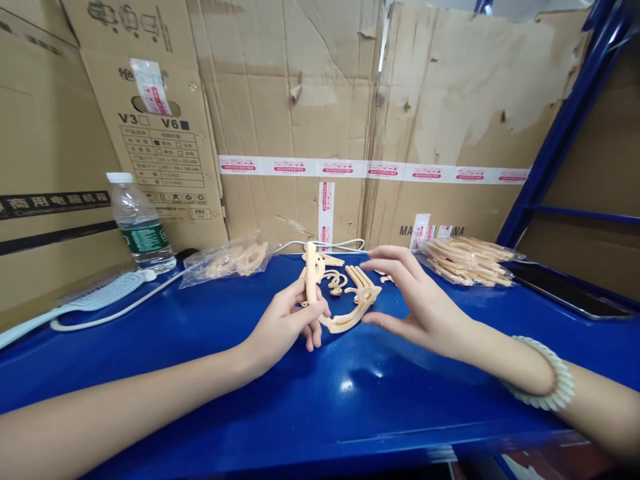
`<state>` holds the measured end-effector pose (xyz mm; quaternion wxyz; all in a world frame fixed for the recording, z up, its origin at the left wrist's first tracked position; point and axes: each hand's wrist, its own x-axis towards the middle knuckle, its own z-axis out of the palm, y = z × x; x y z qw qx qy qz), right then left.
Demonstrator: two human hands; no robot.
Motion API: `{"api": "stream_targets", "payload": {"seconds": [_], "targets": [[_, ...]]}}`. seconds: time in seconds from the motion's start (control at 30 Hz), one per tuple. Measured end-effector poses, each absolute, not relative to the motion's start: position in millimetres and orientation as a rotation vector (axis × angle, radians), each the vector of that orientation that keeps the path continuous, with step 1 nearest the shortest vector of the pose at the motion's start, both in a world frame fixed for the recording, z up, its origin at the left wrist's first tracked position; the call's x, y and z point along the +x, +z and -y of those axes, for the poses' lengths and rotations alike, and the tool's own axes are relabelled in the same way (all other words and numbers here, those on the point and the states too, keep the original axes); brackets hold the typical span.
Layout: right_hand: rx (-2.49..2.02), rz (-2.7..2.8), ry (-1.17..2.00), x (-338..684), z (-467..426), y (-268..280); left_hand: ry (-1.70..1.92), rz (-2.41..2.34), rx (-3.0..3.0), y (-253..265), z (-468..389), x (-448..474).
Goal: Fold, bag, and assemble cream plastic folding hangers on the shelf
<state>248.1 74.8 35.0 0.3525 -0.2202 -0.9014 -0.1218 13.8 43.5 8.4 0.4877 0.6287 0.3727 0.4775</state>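
Note:
A beige folding clothes hanger (350, 321) is held at its left part by my left hand (295, 313), thumb and fingers pinched around it. One arm of it stands upright above the thumb; the other curves off to the right. My right hand (415, 300) is open beside the hanger's right end, thumb and fingers spread around a gap. I cannot tell whether a fingertip touches it. Behind the hanger, loose beige hanger parts (336, 279), some hook-shaped and some straight, lie on the blue table (320, 413). My hands hide some of them.
Clear bags of beige parts lie at the back left (235, 259) and back right (465, 260). At the left are a water bottle (145, 233) and a light blue device (100, 293) with a white cable. A black phone (570, 290) lies right. Cardboard (300, 100) walls the back.

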Motion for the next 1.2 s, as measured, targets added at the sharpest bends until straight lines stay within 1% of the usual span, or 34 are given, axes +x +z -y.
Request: {"api": "stream_targets", "payload": {"seconds": [0.03, 0.1, 0.3, 0.47, 0.57, 0.8, 1.03, 1.2], "targets": [[-0.626, 2.370, -0.183, 249.7, -76.2, 35.7, 1.166, -0.894, 1.529, 8.7, -43.0, 13.6], [-0.722, 2.471, -0.017, 250.7, -79.0, 34.9, 1.165, -0.878, 1.550, 9.3, -41.2, 13.2], [-0.879, 2.644, 0.090, 251.8, -93.3, 30.8, 1.114, -0.909, 1.653, 6.4, -37.3, 13.5], [-0.821, 2.479, 0.372, 248.8, -88.2, 33.9, 1.061, -1.072, 2.007, 3.6, -32.0, 14.1], [-0.706, 2.338, 0.377, 242.0, -73.0, 31.3, 1.038, -1.130, 2.227, 4.2, -28.4, 13.9], [-0.522, 2.272, 0.314, 234.8, -52.2, 27.1, 1.093, -1.073, 2.382, 3.0, -27.0, 16.8], [-0.604, 2.101, 0.329, 233.3, -56.3, 29.8, 0.870, -1.051, 2.096, 6.2, -31.1, 20.0], [-0.711, 1.936, 0.558, 232.4, -60.4, 31.0, 0.794, -1.061, 1.932, 5.5, -32.4, 20.2]]}}
